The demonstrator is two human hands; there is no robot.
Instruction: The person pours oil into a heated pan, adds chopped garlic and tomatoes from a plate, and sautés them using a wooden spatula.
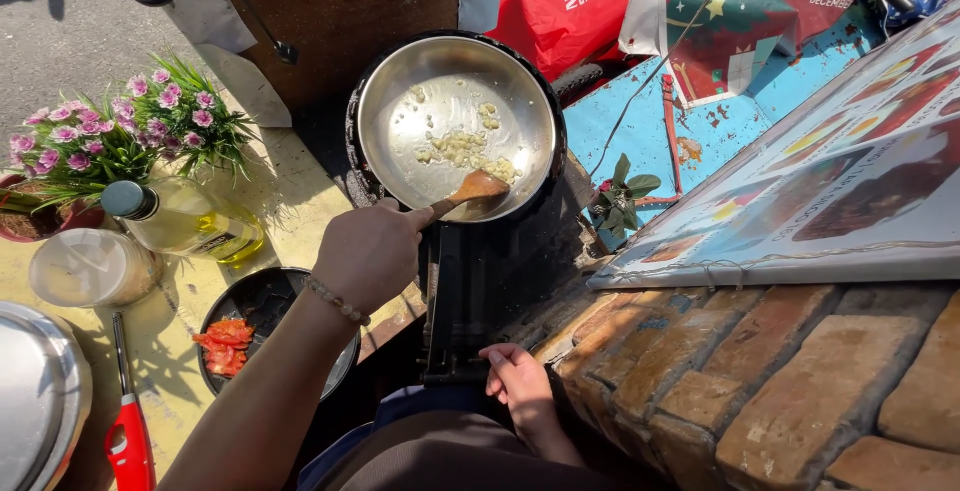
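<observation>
My left hand [368, 254] grips the handle of a wooden spoon [476, 189], whose bowl rests inside a steel pan [392, 91]. Small pale chopped bits [462, 146] lie in the pan, most of them near the spoon. The pan sits on a black portable stove [470, 291]. My right hand [518, 383] is low beside the stove's front edge, fingers loosely curled, holding nothing. Left of my forearm a black plate [262, 296] carries chopped red tomato [226, 344].
On the yellow table stand a bottle of oil [185, 221], a lidded clear tub [92, 267], pink flowers in a pot [110, 136], a red stick lighter [130, 441] and a steel lid [35, 391]. A brick ledge [760, 371] and a picture board [830, 181] lie right.
</observation>
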